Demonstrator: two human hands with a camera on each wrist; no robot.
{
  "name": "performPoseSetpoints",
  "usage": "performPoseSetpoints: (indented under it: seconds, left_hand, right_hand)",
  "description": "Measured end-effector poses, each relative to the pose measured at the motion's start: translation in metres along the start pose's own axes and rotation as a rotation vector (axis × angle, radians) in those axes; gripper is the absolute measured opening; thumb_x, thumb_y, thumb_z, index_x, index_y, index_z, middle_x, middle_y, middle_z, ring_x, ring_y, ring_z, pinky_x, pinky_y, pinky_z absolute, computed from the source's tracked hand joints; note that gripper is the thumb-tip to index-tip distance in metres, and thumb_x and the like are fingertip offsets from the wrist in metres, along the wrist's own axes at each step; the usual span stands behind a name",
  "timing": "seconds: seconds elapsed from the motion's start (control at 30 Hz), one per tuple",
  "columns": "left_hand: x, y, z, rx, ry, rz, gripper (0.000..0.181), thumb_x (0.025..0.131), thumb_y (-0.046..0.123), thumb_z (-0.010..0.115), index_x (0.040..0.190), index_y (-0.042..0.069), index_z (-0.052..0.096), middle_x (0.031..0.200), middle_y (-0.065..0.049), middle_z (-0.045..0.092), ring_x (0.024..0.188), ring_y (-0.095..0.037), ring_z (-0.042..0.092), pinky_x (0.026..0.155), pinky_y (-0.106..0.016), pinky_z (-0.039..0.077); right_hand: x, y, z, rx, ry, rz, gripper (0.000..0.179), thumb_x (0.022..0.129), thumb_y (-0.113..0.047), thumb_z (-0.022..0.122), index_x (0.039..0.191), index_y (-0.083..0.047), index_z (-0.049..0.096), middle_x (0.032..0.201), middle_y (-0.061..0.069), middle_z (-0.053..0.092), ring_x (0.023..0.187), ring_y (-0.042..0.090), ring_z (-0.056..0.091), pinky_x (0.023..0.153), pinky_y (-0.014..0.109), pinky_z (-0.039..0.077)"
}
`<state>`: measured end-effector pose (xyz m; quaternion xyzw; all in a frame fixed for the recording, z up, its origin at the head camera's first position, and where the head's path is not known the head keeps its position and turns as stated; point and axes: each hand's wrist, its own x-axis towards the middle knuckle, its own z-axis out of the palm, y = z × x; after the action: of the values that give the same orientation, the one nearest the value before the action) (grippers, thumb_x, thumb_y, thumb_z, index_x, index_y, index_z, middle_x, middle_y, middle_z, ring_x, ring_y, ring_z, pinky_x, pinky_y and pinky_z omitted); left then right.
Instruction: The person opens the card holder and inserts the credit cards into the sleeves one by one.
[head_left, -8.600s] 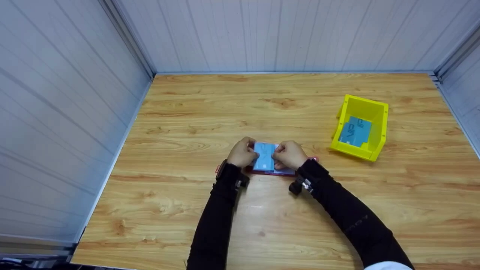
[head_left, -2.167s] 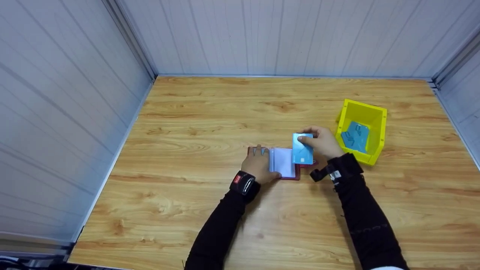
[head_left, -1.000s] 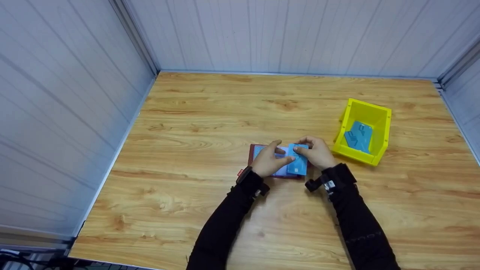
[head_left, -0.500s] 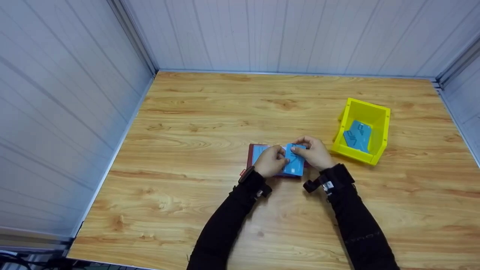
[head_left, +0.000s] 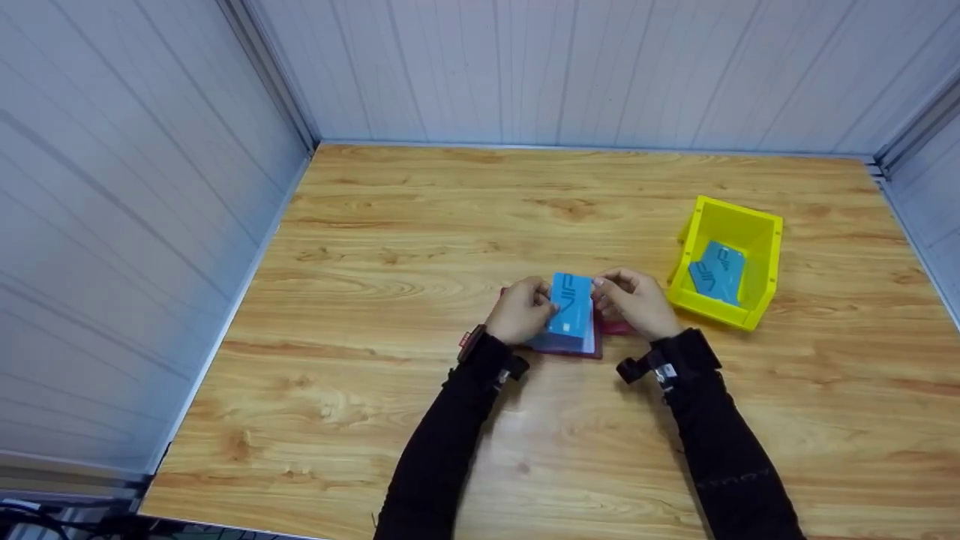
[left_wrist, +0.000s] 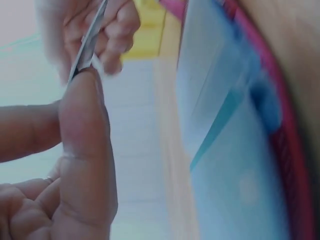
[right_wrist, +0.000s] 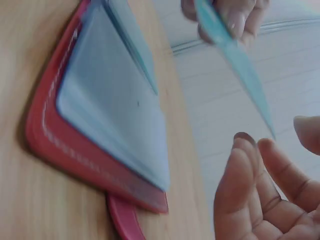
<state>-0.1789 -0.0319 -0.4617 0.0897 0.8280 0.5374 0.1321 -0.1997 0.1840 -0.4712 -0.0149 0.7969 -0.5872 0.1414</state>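
My left hand (head_left: 517,313) pinches a blue VIP card (head_left: 570,304) by its left edge, thumb on top. The card is raised over an opened red card holder (head_left: 592,349) with clear sleeves. At the card's right edge is my right hand (head_left: 641,304); in the right wrist view its thumb stands apart from the fingers, and a fingertip is right at the card's edge (right_wrist: 257,97). Blue cards show inside the sleeves (left_wrist: 235,190) in the left wrist view. The left part of the holder is mostly hidden behind my left hand.
A yellow bin (head_left: 761,262) stands to the right, with several blue cards (head_left: 720,274) inside. The holder's red strap (head_left: 616,328) sticks out to its right on the wooden table (head_left: 360,300). Pale panel walls (head_left: 450,67) border the table.
The card, earlier brought from the right by my right hand, has moved left and up from the holder. My left hand now pinches it, and my right hand has loosened its grip.
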Motion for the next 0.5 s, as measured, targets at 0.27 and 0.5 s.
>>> performPoseSetpoints:
  seconds: [0.27, 0.5]
  left_hand:
    - [-0.001, -0.005, -0.017, 0.013, 0.041, -0.027, 0.009, 0.094, 0.002, 0.058, 0.102, -0.002, 0.056, 0.071, 0.001, 0.056, 0.053, -0.009, 0.054, 0.052, -0.020, 0.045]
    - [0.000, -0.011, -0.023, 0.088, 0.059, -0.094, 0.010, 0.094, 0.004, 0.059, 0.101, -0.002, 0.056, 0.072, 0.000, 0.057, 0.054, -0.009, 0.055, 0.054, -0.021, 0.046]
  right_hand:
    - [-0.002, 0.001, -0.006, -0.235, -0.066, -0.009, 0.036, 0.099, -0.031, 0.058, 0.118, 0.000, 0.061, 0.108, 0.021, 0.066, 0.086, 0.024, 0.066, 0.078, 0.033, 0.059]
    - [-0.002, 0.005, -0.005, -0.491, -0.046, -0.014, 0.029, 0.096, -0.030, 0.061, 0.110, -0.005, 0.067, 0.106, 0.013, 0.068, 0.087, 0.021, 0.061, 0.074, 0.028, 0.051]
